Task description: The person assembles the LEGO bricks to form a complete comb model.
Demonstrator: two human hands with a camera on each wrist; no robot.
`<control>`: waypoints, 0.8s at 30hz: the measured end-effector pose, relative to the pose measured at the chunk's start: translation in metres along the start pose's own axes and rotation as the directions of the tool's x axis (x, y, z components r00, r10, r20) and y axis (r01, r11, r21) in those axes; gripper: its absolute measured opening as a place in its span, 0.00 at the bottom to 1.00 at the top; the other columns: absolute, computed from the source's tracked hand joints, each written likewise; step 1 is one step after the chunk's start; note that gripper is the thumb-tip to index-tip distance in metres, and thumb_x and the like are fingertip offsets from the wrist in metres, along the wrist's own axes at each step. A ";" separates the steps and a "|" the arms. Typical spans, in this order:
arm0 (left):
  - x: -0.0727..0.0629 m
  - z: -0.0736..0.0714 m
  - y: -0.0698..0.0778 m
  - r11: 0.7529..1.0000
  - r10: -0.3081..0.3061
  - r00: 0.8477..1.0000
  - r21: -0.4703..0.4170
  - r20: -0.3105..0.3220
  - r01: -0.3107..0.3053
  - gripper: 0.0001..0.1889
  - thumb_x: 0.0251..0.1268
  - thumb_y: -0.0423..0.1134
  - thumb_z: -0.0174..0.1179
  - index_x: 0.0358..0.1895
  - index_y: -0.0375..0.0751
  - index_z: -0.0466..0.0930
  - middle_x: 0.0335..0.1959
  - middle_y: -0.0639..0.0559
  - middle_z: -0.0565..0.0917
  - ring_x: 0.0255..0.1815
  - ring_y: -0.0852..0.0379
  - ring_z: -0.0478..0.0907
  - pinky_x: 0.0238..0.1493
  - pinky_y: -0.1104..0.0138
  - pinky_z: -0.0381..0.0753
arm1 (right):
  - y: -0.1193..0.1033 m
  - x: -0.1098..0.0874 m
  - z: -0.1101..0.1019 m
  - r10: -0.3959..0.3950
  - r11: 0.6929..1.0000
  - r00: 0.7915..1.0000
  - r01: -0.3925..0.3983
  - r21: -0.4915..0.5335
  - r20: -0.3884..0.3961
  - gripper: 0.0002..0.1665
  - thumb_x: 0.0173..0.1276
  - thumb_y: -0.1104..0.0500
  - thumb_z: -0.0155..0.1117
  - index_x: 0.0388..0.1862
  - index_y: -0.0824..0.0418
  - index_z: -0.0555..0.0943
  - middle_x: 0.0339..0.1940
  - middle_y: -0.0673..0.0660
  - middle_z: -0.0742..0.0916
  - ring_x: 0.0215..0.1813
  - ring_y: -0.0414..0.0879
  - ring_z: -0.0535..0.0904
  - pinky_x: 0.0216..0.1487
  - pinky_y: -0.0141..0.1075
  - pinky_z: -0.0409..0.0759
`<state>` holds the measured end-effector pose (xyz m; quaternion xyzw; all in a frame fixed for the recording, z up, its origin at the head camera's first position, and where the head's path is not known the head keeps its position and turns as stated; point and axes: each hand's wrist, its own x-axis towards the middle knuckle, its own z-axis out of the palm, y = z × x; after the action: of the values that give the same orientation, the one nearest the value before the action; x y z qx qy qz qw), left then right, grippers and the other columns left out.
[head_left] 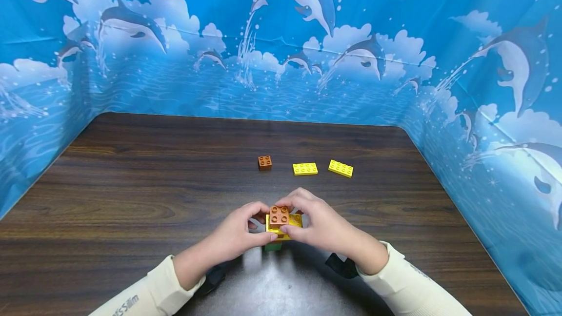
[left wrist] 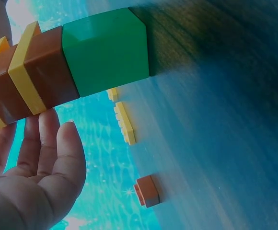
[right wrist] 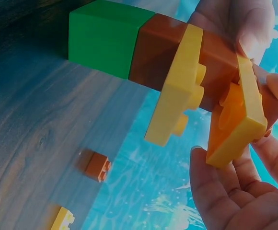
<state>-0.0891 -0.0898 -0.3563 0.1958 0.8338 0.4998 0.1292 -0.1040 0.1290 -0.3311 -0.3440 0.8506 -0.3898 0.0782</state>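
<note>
Apparent seating step: right hand [head_left: 318, 216] pinches the top brown brick [head_left: 279, 216] on the upper yellow plate [head_left: 296, 219], left hand [head_left: 234, 235] gripping that plate's edge — all above the green block [right wrist: 105, 38] — next move likely calling for even downward pressure.

Counter [head_left: 131, 184] of dark, streaked wood grain, its far corners rounded. Directly upon it, toward the back, from left to right: a small brown brick [head_left: 265, 163], a yellow brick [head_left: 305, 169], and a slanted yellow plate [head_left: 340, 168]. Nearer stands a green block [head_left: 273, 246], base of a tower [head_left: 279, 216].
</note>
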 end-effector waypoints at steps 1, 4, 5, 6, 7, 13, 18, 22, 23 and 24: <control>0.000 0.000 0.000 1.000 0.001 1.000 0.001 -0.001 -0.001 0.19 0.59 0.43 0.67 0.51 0.38 0.77 0.44 0.51 0.79 0.47 0.50 0.75 0.46 0.60 0.77 | 0.000 0.000 0.000 0.006 1.000 1.000 -0.006 0.001 0.004 0.24 0.60 0.63 0.70 0.56 0.59 0.79 0.47 0.49 0.79 0.46 0.42 0.75 0.42 0.35 0.79; 0.000 0.000 0.000 1.000 0.004 1.000 0.001 -0.003 -0.004 0.19 0.59 0.43 0.67 0.50 0.38 0.77 0.44 0.51 0.79 0.47 0.51 0.75 0.46 0.60 0.77 | -0.002 0.000 0.001 0.013 1.000 1.000 -0.013 -0.005 0.015 0.24 0.60 0.63 0.70 0.56 0.59 0.79 0.47 0.49 0.79 0.46 0.42 0.75 0.43 0.33 0.79; 0.000 0.000 -0.001 1.000 0.005 1.000 0.000 -0.003 -0.005 0.19 0.59 0.43 0.67 0.51 0.38 0.77 0.44 0.51 0.79 0.47 0.51 0.75 0.46 0.60 0.77 | -0.002 0.001 0.001 0.013 1.000 1.000 -0.012 -0.007 0.019 0.24 0.60 0.63 0.70 0.56 0.59 0.79 0.48 0.49 0.79 0.45 0.42 0.75 0.43 0.32 0.79; 0.000 0.001 -0.001 1.000 0.005 1.000 -0.001 -0.004 -0.005 0.19 0.59 0.43 0.67 0.51 0.38 0.77 0.44 0.51 0.79 0.47 0.51 0.75 0.46 0.60 0.77 | -0.002 0.001 0.001 0.017 1.000 1.000 -0.017 -0.008 0.023 0.24 0.60 0.63 0.69 0.56 0.59 0.79 0.48 0.49 0.79 0.45 0.42 0.75 0.43 0.32 0.79; 0.000 0.001 -0.001 1.000 0.005 1.000 -0.001 -0.005 -0.005 0.19 0.59 0.43 0.67 0.50 0.38 0.77 0.44 0.51 0.79 0.47 0.51 0.75 0.47 0.60 0.77 | -0.003 0.001 0.001 0.020 1.000 0.999 -0.020 -0.009 0.029 0.24 0.60 0.63 0.69 0.57 0.59 0.79 0.48 0.49 0.78 0.45 0.41 0.75 0.42 0.31 0.79; 0.000 0.001 -0.001 1.000 0.009 1.000 0.006 -0.010 -0.009 0.19 0.58 0.42 0.67 0.49 0.38 0.77 0.43 0.51 0.79 0.46 0.52 0.75 0.46 0.60 0.77 | -0.002 0.001 0.001 0.006 1.000 0.999 -0.005 -0.019 0.039 0.23 0.60 0.64 0.68 0.56 0.60 0.80 0.47 0.49 0.78 0.44 0.41 0.75 0.42 0.30 0.79; 0.000 0.002 -0.001 1.000 0.015 1.000 0.013 -0.013 -0.015 0.19 0.58 0.43 0.67 0.49 0.39 0.77 0.43 0.52 0.79 0.46 0.53 0.75 0.46 0.61 0.76 | -0.004 0.001 0.000 0.000 0.998 0.999 0.003 -0.059 0.043 0.22 0.61 0.63 0.68 0.55 0.59 0.80 0.47 0.49 0.78 0.43 0.41 0.75 0.42 0.30 0.79; 0.001 0.002 -0.001 1.000 0.014 1.000 0.015 -0.011 -0.014 0.18 0.58 0.43 0.67 0.49 0.40 0.77 0.43 0.52 0.78 0.46 0.54 0.74 0.46 0.60 0.76 | -0.005 0.002 0.000 -0.009 0.996 0.998 0.014 -0.085 0.055 0.21 0.62 0.63 0.67 0.55 0.59 0.80 0.47 0.49 0.78 0.43 0.40 0.75 0.42 0.30 0.78; 0.001 0.002 0.000 1.000 0.009 1.000 0.015 -0.010 -0.009 0.17 0.58 0.43 0.67 0.48 0.40 0.77 0.42 0.53 0.78 0.46 0.54 0.74 0.46 0.60 0.76 | -0.005 0.002 0.000 -0.011 0.996 0.998 0.016 -0.089 0.058 0.21 0.62 0.63 0.67 0.55 0.59 0.80 0.47 0.49 0.78 0.43 0.40 0.75 0.42 0.30 0.78; 0.001 0.002 0.000 1.000 0.003 1.000 0.015 -0.009 -0.003 0.17 0.59 0.43 0.67 0.48 0.41 0.77 0.42 0.53 0.78 0.46 0.54 0.75 0.47 0.59 0.76 | -0.005 0.003 -0.001 -0.012 0.996 0.998 0.017 -0.092 0.060 0.21 0.62 0.63 0.67 0.55 0.60 0.81 0.47 0.49 0.78 0.42 0.40 0.75 0.42 0.30 0.78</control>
<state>-0.0891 -0.0876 -0.3576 0.1960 0.8377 0.4947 0.1231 -0.1037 0.1253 -0.3267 -0.3649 0.8625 -0.3403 0.0846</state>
